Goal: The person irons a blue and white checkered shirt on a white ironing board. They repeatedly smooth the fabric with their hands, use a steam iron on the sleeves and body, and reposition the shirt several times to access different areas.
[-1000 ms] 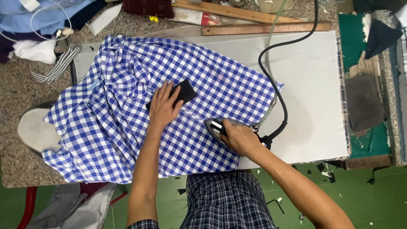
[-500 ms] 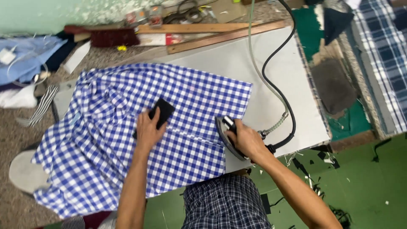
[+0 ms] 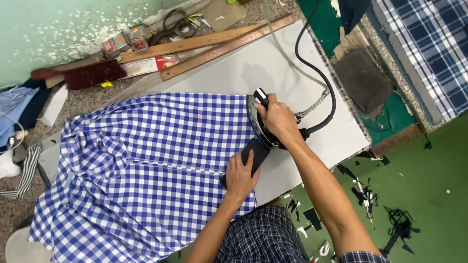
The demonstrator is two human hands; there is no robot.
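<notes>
The right hand (image 3: 277,118) is clenched around the handle of the iron (image 3: 261,125), which sits at the right edge of the blue checked shirt (image 3: 146,165) spread over the white pressing pad (image 3: 273,68) on the counter. The left hand (image 3: 240,176) lies flat on a black block (image 3: 252,152), pinning the cloth just beside the iron. Best to keep the fabric taut under that block and the fingers clear of the soleplate.
</notes>
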